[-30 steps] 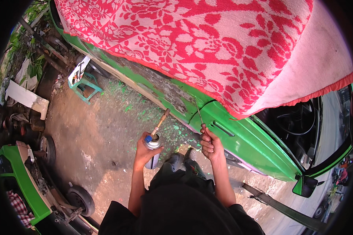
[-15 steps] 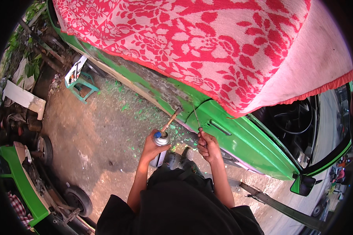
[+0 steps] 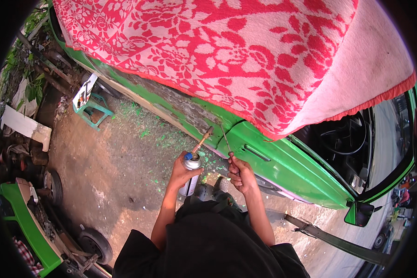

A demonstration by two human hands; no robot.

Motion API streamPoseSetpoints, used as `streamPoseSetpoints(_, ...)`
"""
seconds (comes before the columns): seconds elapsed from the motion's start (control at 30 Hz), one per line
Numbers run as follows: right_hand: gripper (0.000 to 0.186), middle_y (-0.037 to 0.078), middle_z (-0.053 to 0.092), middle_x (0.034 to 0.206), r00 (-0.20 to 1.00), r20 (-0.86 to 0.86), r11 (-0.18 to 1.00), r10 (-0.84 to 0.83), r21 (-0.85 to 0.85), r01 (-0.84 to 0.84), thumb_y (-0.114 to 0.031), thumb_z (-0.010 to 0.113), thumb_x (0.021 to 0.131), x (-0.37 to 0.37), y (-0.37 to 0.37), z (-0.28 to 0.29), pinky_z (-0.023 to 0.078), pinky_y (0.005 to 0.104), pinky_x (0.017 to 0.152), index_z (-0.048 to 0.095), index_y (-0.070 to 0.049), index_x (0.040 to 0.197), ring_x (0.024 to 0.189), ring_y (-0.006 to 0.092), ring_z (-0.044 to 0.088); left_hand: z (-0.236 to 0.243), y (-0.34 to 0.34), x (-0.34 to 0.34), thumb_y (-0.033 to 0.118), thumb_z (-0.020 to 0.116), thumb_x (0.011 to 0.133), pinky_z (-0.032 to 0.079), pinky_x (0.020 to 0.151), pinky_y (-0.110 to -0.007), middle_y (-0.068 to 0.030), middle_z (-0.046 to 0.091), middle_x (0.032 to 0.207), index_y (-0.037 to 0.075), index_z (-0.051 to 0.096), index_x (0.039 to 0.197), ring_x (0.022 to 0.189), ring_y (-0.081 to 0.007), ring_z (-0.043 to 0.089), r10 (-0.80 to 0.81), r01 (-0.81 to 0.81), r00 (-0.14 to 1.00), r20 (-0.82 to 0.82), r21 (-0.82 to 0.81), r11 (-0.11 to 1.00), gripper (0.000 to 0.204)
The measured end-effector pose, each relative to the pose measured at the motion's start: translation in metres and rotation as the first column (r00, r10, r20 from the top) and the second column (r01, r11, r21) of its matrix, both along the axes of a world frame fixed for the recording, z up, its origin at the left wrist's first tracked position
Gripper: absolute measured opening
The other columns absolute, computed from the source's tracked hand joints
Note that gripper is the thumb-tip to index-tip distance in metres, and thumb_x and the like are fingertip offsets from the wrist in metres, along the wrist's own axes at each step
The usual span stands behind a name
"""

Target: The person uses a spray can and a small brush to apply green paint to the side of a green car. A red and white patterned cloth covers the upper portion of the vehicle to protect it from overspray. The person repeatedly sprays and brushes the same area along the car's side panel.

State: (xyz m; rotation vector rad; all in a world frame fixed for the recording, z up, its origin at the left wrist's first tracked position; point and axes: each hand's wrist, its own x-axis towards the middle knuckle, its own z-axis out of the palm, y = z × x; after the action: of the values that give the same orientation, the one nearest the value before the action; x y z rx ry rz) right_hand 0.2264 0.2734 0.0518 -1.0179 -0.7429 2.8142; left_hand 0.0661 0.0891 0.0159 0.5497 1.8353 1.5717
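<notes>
My left hand (image 3: 177, 173) is wrapped round a blowtorch (image 3: 201, 142), a brass-coloured nozzle with a blue knob on a silver-and-white gas canister. Its nozzle points up and right at the side of a green car (image 3: 287, 171); whether a flame burns I cannot tell. In my right hand (image 3: 242, 178) is a screwdriver (image 3: 226, 142) with a brownish handle and a long thin shaft. The shaft's tip is at the green paint just left of the door's front seam; contact is too small to make out. A grey stripped patch (image 3: 185, 107) runs along the panel left of it.
A red-and-pink floral blanket (image 3: 208, 60) drapes over the car. On the left stand a teal stool (image 3: 96, 111) with tools on it, loose wheels (image 3: 95, 243) and another green vehicle body (image 3: 30, 227). Green paint flakes litter the ground; a long dark beam (image 3: 333, 238) lies right.
The whole view has shifted slightly. The torch nozzle is a little nearer the screwdriver shaft. Both hands keep their grips, and the screwdriver stays by the same seam.
</notes>
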Motion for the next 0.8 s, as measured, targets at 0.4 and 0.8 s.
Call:
streamPoseSetpoints(0.4, 0.019, -0.002, 0.040, 0.066, 0.997, -0.025, 0.993, -0.075, -0.091, 0.073, -0.029, 0.053, 0.103, -0.010, -0.010, -0.007, 0.018, 0.0187, 0.030, 0.052, -0.009, 0.101, 0.038, 0.0026, 0.026, -0.005, -0.015, -0.005, 0.003, 0.087, 0.064, 0.050, 0.066, -0.028, -0.0001, 0.061, 0.085, 0.006, 0.052, 0.096, 0.076, -0.0082, 0.058, 0.103, -0.104, 0.994, 0.031, 0.041, 0.994, 0.047)
streamPoseSetpoints(0.8, 0.018, -0.004, 0.039, 0.063, 0.987, -0.122, 0.908, -0.104, -0.416, 0.045, -0.029, 0.055, 0.103, 0.000, 0.007, -0.015, 0.019, 0.0181, 0.027, 0.053, -0.011, 0.101, 0.037, 0.0023, 0.027, -0.007, -0.049, -0.008, 0.002, 0.085, 0.065, 0.047, 0.068, -0.026, 0.0003, 0.059, 0.082, 0.007, 0.051, 0.093, 0.075, -0.0077, 0.055, 0.119, -0.119, 0.992, 0.029, -0.013, 0.993, 0.045)
